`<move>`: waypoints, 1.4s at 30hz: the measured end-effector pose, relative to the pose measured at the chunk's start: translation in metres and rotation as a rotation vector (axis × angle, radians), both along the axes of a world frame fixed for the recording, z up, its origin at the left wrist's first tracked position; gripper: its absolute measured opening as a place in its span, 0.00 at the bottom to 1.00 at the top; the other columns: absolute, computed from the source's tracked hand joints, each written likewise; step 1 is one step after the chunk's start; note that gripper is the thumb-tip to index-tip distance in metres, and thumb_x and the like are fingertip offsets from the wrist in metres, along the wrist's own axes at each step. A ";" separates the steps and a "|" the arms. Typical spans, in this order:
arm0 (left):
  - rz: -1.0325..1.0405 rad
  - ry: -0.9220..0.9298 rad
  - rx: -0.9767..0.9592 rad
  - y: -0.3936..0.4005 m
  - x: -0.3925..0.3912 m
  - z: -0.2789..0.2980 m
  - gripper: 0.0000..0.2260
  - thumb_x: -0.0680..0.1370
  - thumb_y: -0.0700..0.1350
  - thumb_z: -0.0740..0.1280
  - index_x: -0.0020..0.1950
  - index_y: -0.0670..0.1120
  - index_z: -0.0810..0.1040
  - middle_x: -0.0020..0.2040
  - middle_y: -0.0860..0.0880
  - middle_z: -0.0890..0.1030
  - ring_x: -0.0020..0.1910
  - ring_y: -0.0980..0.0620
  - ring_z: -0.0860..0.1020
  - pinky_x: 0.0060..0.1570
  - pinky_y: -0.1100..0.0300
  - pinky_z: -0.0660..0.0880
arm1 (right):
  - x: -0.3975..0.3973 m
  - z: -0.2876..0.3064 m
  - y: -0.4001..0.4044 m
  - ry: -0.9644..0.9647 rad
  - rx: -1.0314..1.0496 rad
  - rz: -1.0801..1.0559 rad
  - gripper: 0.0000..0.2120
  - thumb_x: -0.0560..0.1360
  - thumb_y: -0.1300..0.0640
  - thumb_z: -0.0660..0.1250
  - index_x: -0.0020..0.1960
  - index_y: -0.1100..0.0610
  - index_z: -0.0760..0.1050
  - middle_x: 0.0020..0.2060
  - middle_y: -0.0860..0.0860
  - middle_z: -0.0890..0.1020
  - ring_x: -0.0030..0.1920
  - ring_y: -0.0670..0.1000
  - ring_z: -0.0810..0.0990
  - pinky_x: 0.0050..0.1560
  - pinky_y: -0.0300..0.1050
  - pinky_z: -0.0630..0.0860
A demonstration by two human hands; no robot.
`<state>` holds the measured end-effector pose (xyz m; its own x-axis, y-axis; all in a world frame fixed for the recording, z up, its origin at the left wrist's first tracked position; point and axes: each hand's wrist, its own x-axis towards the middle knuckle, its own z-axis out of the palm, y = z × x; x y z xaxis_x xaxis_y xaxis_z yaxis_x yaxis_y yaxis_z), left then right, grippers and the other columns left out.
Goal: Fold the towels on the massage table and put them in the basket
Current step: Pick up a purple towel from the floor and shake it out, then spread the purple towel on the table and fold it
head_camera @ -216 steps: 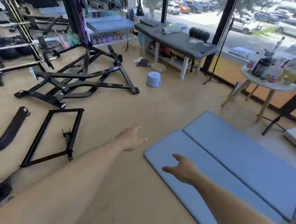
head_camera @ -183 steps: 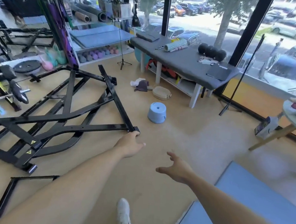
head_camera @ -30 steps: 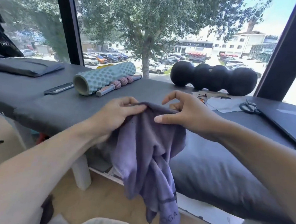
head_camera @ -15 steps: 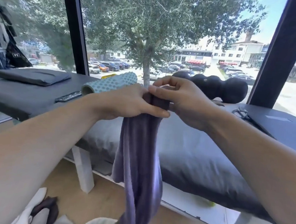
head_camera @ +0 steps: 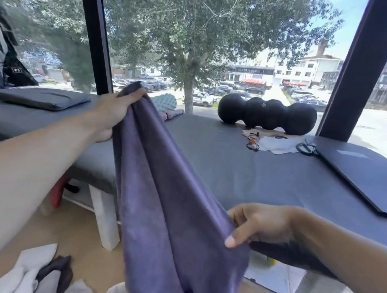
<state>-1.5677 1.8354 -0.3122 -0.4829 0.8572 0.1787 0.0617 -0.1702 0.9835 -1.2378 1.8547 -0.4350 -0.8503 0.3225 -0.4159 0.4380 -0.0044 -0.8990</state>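
Observation:
A purple towel point(head_camera: 162, 190) hangs stretched between my two hands in front of the grey massage table point(head_camera: 243, 172). My left hand point(head_camera: 115, 111) pinches one upper corner, raised high at the left. My right hand point(head_camera: 258, 224) grips the towel's edge lower down at the right, near the table's front edge. The cloth slopes down from left to right and its loose end hangs toward the floor. More cloths, white and dark point(head_camera: 41, 273), lie on the floor at the lower left. No basket can be made out clearly.
On the table lie a black peanut-shaped roller point(head_camera: 268, 115), a teal foam roller point(head_camera: 166, 101), glasses point(head_camera: 253, 141), scissors point(head_camera: 307, 147), a dark laptop point(head_camera: 364, 174) and a grey folded pad point(head_camera: 40, 98). A large window stands behind. A white table leg point(head_camera: 105, 218) is below.
My hands were together at the top of the bunched towel. Now they have drawn apart: the left has gone up and left, the right down and right, spreading the cloth.

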 end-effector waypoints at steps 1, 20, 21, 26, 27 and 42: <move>0.017 -0.027 0.002 0.004 -0.009 -0.003 0.13 0.74 0.57 0.75 0.49 0.49 0.80 0.45 0.47 0.84 0.42 0.49 0.83 0.45 0.55 0.80 | 0.012 -0.005 0.001 -0.058 -0.001 0.040 0.12 0.74 0.68 0.68 0.57 0.66 0.80 0.50 0.59 0.84 0.52 0.56 0.83 0.61 0.53 0.78; 0.288 0.727 -0.495 0.165 -0.065 -0.099 0.24 0.74 0.58 0.74 0.63 0.43 0.83 0.66 0.41 0.80 0.57 0.41 0.81 0.51 0.54 0.75 | 0.109 0.048 0.191 -0.654 1.051 -0.630 0.06 0.79 0.50 0.69 0.52 0.52 0.80 0.43 0.49 0.81 0.45 0.50 0.78 0.46 0.44 0.73; 0.326 0.752 -0.505 0.173 -0.067 -0.101 0.24 0.74 0.59 0.74 0.61 0.44 0.84 0.63 0.40 0.82 0.57 0.40 0.81 0.52 0.53 0.75 | 0.105 0.041 0.199 -0.677 1.098 -0.626 0.05 0.79 0.49 0.67 0.52 0.49 0.79 0.46 0.49 0.81 0.48 0.52 0.78 0.50 0.47 0.74; 0.509 0.731 -0.456 0.211 -0.079 -0.091 0.23 0.70 0.58 0.78 0.55 0.43 0.86 0.56 0.40 0.85 0.56 0.41 0.82 0.51 0.53 0.77 | 0.090 0.023 0.224 -0.722 1.285 -0.624 0.08 0.77 0.38 0.66 0.46 0.42 0.75 0.43 0.45 0.80 0.48 0.52 0.77 0.47 0.49 0.76; 0.527 0.710 -0.422 0.217 -0.080 -0.087 0.22 0.70 0.57 0.78 0.56 0.43 0.85 0.57 0.40 0.85 0.57 0.41 0.82 0.54 0.52 0.78 | 0.087 0.022 0.230 -0.701 1.316 -0.650 0.10 0.76 0.37 0.66 0.45 0.42 0.75 0.42 0.45 0.81 0.47 0.52 0.77 0.45 0.49 0.75; 0.015 1.239 -0.455 0.188 -0.037 -0.138 0.30 0.79 0.64 0.62 0.78 0.50 0.67 0.78 0.48 0.67 0.77 0.45 0.64 0.76 0.44 0.58 | 0.137 0.038 0.240 -0.798 0.986 -0.794 0.17 0.72 0.43 0.75 0.38 0.57 0.81 0.36 0.56 0.82 0.33 0.56 0.80 0.30 0.41 0.72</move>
